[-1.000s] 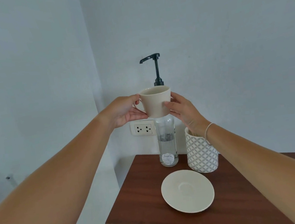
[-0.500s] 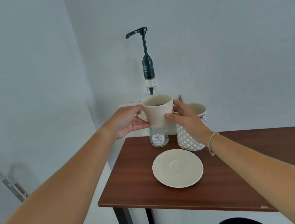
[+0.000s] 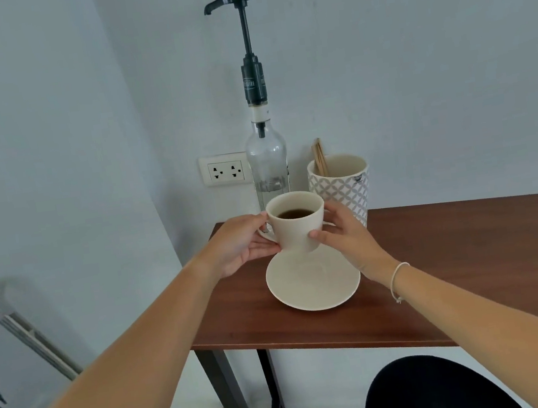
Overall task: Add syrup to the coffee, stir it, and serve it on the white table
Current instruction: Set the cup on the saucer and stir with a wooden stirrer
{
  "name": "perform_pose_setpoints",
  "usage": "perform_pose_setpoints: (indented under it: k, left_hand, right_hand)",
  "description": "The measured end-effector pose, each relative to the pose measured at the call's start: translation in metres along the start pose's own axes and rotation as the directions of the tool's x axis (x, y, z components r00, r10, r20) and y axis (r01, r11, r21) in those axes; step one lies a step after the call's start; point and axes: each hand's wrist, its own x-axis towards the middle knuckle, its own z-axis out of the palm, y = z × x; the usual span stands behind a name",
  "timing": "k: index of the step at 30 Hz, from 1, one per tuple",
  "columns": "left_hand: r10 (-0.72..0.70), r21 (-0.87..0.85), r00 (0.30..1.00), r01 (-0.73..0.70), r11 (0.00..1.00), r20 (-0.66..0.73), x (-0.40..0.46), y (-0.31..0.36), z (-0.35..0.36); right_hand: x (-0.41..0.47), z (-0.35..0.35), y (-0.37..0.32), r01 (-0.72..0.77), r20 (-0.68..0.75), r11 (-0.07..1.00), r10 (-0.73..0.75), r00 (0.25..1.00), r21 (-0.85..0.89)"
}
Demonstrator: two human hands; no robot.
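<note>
A cream coffee cup [image 3: 296, 231] with dark coffee in it hangs just above the far rim of a cream saucer [image 3: 313, 284]. My left hand [image 3: 240, 244] grips it at the handle side and my right hand [image 3: 344, 233] steadies its right wall. Behind the cup stands a clear syrup bottle [image 3: 267, 166] with a tall black pump, its spout pointing left. The bottle's lower part is hidden by the cup.
The saucer lies on a dark brown wooden table [image 3: 459, 263] against a pale wall. A patterned holder [image 3: 341, 186] with wooden stir sticks [image 3: 319, 158] stands right of the bottle. A wall socket [image 3: 225, 170] sits behind. A folded rack [image 3: 19, 329] leans at left.
Both hands have brought the cup down from pump height to just above the saucer. The view has tilted down, so the coffee's surface shows.
</note>
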Motion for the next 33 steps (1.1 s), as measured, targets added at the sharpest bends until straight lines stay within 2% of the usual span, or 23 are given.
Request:
perform_pose_setpoints:
  k: [19,33]
  left_hand:
    - [-0.065,0.071,0.998,0.064,0.995,0.013,-0.004,-0.033,0.007]
    - [-0.088,0.08,0.995,0.084,0.993,0.038,-0.007,-0.048,-0.001]
  right_hand:
    - [-0.029,-0.014,0.016,-0.034,0.009,0.998,0.035,0.999,-0.058]
    - [-0.034,-0.013,0.024,-0.005,0.066,0.982,0.018,0.998,-0.19]
